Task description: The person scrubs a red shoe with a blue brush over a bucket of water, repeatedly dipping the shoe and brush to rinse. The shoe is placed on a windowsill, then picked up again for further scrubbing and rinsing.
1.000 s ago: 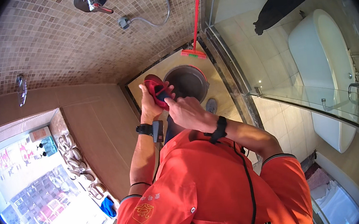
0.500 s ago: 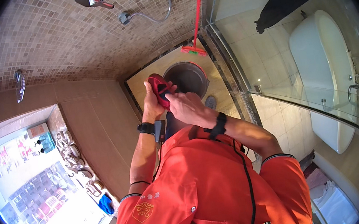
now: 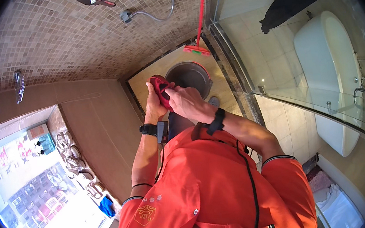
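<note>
A red shoe point(image 3: 158, 81) with a dark opening is held up in front of my body, its toe pointing away from me. My left hand point(image 3: 153, 106) is wrapped around its left side and underside, thumb up along the edge. With fingers bent, my right hand point(image 3: 189, 105) grips the shoe's right side, a fingertip at the opening. Whether that hand also pinches something small inside cannot be made out. Beyond and below, a dark grey bucket point(image 3: 202, 77) with a partly red rim stands on the floor.
A red broom point(image 3: 196, 50) leans in the far corner. Several slippers point(image 3: 73, 162) and a blue cloth point(image 3: 106, 206) line the window sill at left. To the right, a glass panel point(image 3: 297, 107) separates me from a white bathtub point(image 3: 329, 49). A grey shoe point(image 3: 213, 102) shows beside the bucket.
My right hand has shifted slightly up and left, its fingers now further over the shoe's opening. The left hand keeps its hold, and the shoe has barely moved.
</note>
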`<move>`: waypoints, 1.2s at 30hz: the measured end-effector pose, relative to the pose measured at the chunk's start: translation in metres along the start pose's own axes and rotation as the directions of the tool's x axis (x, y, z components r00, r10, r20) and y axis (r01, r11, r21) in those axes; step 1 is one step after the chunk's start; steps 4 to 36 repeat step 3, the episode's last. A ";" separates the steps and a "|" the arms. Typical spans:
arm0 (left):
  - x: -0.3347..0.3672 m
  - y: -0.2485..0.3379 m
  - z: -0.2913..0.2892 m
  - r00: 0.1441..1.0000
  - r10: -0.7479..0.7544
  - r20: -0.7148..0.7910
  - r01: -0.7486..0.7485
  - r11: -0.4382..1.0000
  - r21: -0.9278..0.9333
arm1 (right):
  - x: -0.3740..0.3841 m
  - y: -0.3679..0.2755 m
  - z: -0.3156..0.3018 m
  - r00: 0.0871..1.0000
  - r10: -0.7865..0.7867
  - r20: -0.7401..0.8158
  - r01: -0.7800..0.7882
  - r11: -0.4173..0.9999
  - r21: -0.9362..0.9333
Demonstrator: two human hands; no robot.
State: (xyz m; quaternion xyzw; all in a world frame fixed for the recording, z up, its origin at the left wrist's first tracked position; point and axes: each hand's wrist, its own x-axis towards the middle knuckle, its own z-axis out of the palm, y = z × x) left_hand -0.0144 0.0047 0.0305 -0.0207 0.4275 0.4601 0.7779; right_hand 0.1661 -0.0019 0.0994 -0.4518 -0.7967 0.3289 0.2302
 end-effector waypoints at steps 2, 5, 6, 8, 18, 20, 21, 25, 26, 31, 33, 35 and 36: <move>0.004 -0.001 -0.010 0.999 -0.038 0.008 0.038 0.999 -0.011 | 0.004 0.006 0.008 1.000 0.001 0.010 0.000 1.000 -0.015; 0.005 0.005 -0.016 0.996 -0.083 0.027 0.084 0.996 -0.026 | 0.002 0.010 0.008 0.998 -0.024 0.055 0.025 1.000 -0.004; 0.005 0.005 -0.016 0.996 -0.083 0.027 0.084 0.996 -0.026 | 0.002 0.010 0.008 0.998 -0.024 0.055 0.025 1.000 -0.004; 0.005 0.005 -0.016 0.996 -0.083 0.027 0.084 0.996 -0.026 | 0.002 0.010 0.008 0.998 -0.024 0.055 0.025 1.000 -0.004; 0.005 0.005 -0.016 0.996 -0.083 0.027 0.084 0.996 -0.026 | 0.002 0.010 0.008 0.998 -0.024 0.055 0.025 1.000 -0.004; 0.005 0.005 -0.016 0.996 -0.083 0.027 0.084 0.996 -0.026 | 0.002 0.010 0.008 0.998 -0.024 0.055 0.025 1.000 -0.004; 0.005 0.005 -0.016 0.996 -0.083 0.027 0.084 0.996 -0.026 | 0.002 0.010 0.008 0.998 -0.024 0.055 0.025 1.000 -0.004; 0.005 0.005 -0.016 0.996 -0.083 0.027 0.084 0.996 -0.026 | 0.002 0.010 0.008 0.998 -0.024 0.055 0.025 1.000 -0.004; 0.005 0.005 -0.016 0.996 -0.083 0.027 0.084 0.996 -0.026 | 0.002 0.010 0.008 0.998 -0.024 0.055 0.025 1.000 -0.004; 0.005 0.005 -0.016 0.996 -0.083 0.027 0.084 0.996 -0.026 | 0.002 0.010 0.008 0.998 -0.024 0.055 0.025 1.000 -0.004; 0.005 0.005 -0.016 0.996 -0.083 0.027 0.084 0.996 -0.026 | 0.002 0.010 0.008 0.998 -0.024 0.055 0.025 1.000 -0.004; 0.005 0.005 -0.016 0.996 -0.083 0.027 0.084 0.996 -0.026 | 0.002 0.010 0.008 0.998 -0.024 0.055 0.025 1.000 -0.004; 0.005 0.005 -0.016 0.996 -0.083 0.027 0.084 0.996 -0.026 | 0.002 0.010 0.008 0.998 -0.024 0.055 0.025 1.000 -0.004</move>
